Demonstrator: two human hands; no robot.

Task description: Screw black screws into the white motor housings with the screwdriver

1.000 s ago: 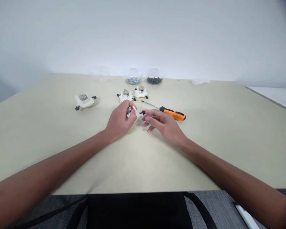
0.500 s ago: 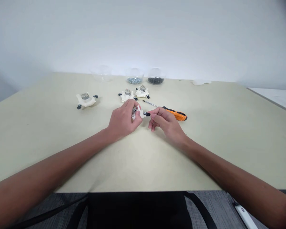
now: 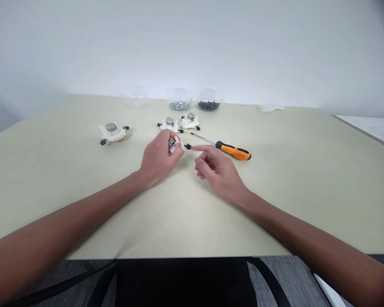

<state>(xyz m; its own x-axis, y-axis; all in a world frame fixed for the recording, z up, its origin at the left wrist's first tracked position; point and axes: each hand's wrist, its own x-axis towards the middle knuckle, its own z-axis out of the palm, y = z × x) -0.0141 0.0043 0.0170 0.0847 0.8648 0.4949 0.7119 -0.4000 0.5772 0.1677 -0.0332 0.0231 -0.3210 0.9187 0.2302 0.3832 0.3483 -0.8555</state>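
From where I stand, the pale cream tabletop (image 3: 275,204) runs well past both hands on either side, and its near edge lies well below the wrists. Past the hands, toward the far edge, sit 3 glass bowls: a bowl of silver screws (image 3: 179,105), a bowl of black screws (image 3: 208,105) and a third bowl (image 3: 135,97) that's too faint to read. Nearer are 3 other white mounts: 2 side by side (image 3: 169,125) (image 3: 190,121) and 1 well off to the left (image 3: 112,132).

The left hand (image 3: 158,160) is curled narrow around a white mount (image 3: 178,145) with a grey cylinder, hiding most of it just above the tabletop, and a black foot (image 3: 187,146) sticks out toward the right hand (image 3: 219,168). A moment ago the right hand was pinched at that foot; now it has drawn back a little, its index finger (image 3: 205,148) stretched long toward the foot, the other fingers loosely curled. It holds nothing – whether the fingertip touches the foot, I can't tell. An orange-handled screwdriver (image 3: 233,150) lies just beyond it.
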